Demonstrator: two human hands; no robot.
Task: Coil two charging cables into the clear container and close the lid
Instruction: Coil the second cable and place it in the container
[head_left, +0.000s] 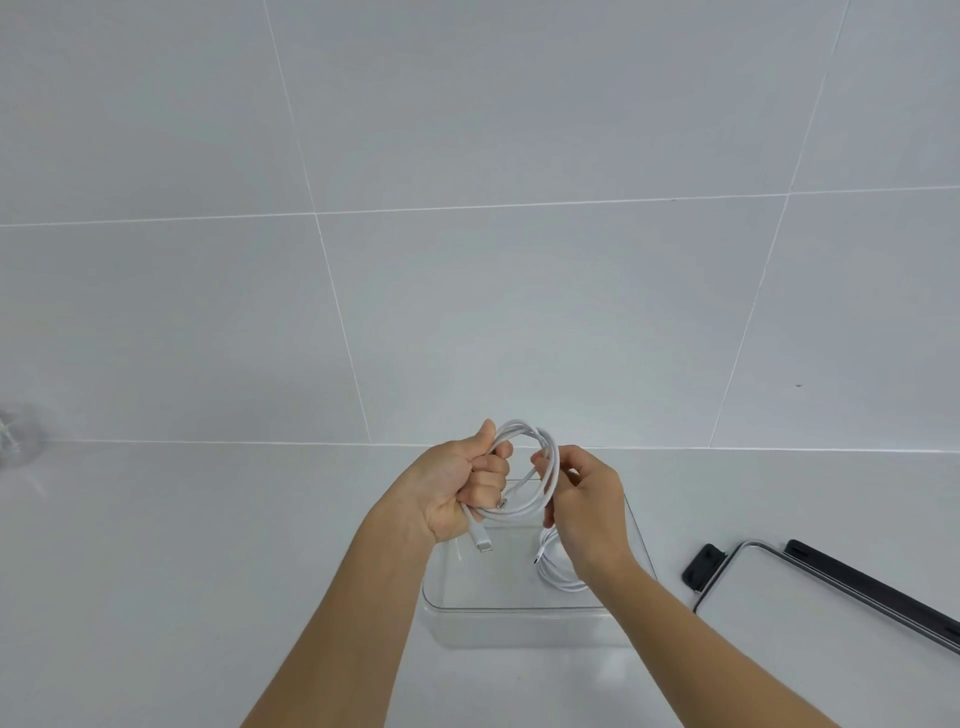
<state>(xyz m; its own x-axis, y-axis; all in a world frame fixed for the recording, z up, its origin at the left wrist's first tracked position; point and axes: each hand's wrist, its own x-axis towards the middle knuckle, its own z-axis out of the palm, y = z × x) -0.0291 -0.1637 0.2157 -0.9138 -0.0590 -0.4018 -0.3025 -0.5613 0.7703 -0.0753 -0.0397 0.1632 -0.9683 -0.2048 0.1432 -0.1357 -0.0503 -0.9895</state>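
Above the clear container (519, 608), left hand (452, 483) fists one coiled cable (551, 462) while right hand (587, 499) pinches its loops. Other cable (558, 578) lies coiled inside. Coiling looks nearly finished; next, lower the coil in beside it, then fit the lid (831, 597).

Glossy pale grey-white tiled wall (467, 130) fills the upper two-thirds of the frame. Tiles are large and rectangular. Thin white grout lines (334, 291) run slantwise, with one level line across at mid-height. Tiny dark speck (798, 385) on a tile at right. Smooth white countertop (182, 545) spans the lower third and meets the wall at a straight seam. Blurred clear rounded object (18, 434) at far left edge; kind not discernible.
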